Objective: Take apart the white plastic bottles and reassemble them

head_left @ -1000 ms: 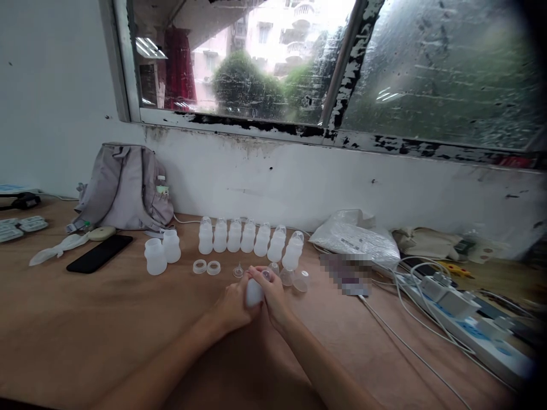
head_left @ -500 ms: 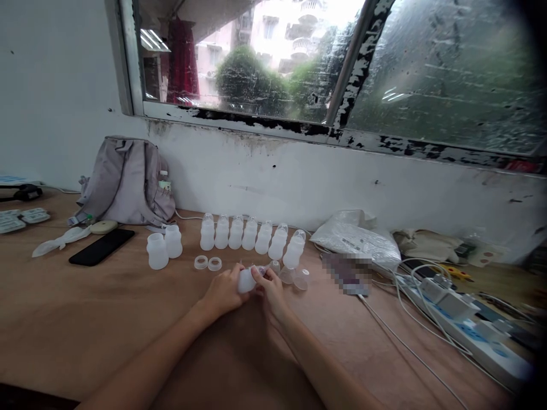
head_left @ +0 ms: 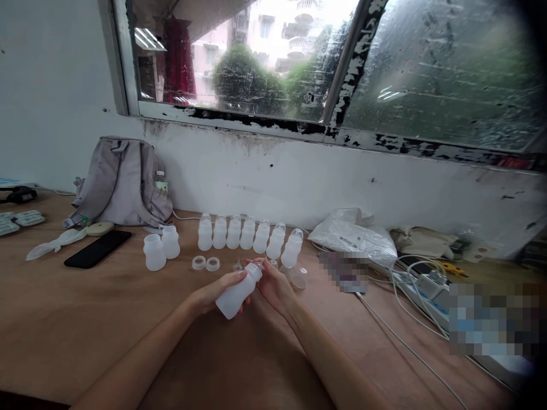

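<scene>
A white translucent bottle (head_left: 234, 293) is tilted in my left hand (head_left: 213, 290), its top toward the upper right. My right hand (head_left: 273, 285) has its fingers closed around the bottle's top end. Several capped bottles (head_left: 233, 233) stand in a row behind. Two open bottles without caps (head_left: 155, 253) stand to the left. Two clear rings (head_left: 205, 263) lie flat left of my hands, and a small clear nipple (head_left: 237, 266) lies just behind the held bottle. Clear domed caps (head_left: 299, 277) rest to the right, partly hidden by my right hand.
Along the left are a backpack (head_left: 123, 182), a black phone (head_left: 97, 249) and a round cream case (head_left: 100, 229). At the right lie a plastic bag (head_left: 352, 239), a blurred device (head_left: 344, 271), white cables and a power strip (head_left: 401, 285). The wall closes off the back.
The held bottle has turned from pointing end-on to lying lengthwise in view, top to the upper right. My left hand has moved slightly left and down along its body. The view has shifted slightly.
</scene>
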`<control>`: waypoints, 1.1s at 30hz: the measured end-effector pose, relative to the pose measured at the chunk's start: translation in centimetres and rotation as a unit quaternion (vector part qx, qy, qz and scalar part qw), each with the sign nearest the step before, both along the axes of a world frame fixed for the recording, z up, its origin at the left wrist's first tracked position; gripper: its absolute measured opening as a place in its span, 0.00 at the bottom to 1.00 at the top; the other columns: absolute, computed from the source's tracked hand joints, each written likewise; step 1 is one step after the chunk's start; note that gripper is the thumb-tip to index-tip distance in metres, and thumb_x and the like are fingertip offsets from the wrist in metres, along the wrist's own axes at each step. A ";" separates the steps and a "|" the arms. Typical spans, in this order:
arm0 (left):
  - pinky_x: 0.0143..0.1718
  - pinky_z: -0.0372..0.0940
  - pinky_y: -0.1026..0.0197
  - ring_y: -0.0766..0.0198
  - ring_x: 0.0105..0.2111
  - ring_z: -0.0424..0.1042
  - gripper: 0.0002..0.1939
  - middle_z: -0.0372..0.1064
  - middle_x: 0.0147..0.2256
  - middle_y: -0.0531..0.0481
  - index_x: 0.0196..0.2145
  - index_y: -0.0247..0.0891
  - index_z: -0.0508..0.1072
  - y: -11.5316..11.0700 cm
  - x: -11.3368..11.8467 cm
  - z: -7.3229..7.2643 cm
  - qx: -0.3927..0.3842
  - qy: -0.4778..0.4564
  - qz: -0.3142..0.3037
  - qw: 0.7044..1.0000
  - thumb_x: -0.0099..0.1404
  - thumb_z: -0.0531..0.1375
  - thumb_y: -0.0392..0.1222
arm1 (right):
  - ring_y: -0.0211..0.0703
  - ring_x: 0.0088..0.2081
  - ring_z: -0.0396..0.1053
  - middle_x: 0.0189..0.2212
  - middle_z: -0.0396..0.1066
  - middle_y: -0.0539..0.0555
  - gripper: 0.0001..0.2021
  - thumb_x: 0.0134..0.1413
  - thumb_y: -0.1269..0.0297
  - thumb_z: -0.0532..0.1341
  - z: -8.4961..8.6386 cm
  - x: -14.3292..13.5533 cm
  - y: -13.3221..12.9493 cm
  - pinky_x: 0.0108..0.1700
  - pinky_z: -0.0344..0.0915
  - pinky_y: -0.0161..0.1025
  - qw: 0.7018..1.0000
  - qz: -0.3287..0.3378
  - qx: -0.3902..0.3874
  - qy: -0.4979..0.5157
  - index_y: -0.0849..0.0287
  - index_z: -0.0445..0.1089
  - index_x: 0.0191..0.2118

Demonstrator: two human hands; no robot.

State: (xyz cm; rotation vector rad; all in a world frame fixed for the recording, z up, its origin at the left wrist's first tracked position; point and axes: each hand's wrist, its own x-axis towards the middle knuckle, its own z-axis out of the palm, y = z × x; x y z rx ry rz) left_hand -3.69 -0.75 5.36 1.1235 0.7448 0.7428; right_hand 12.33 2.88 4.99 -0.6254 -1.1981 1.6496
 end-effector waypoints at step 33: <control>0.33 0.61 0.62 0.60 0.34 0.67 0.22 0.67 0.35 0.50 0.36 0.38 0.67 2.3 -4.8 4.5 0.337 0.329 0.359 0.806 0.47 0.59 0.56 | 0.29 0.15 0.50 0.13 0.55 0.43 0.07 0.38 0.63 0.62 -2.0 0.1 1.4 0.18 0.46 0.30 0.991 -0.122 -0.003 -0.054 0.60 0.67 0.25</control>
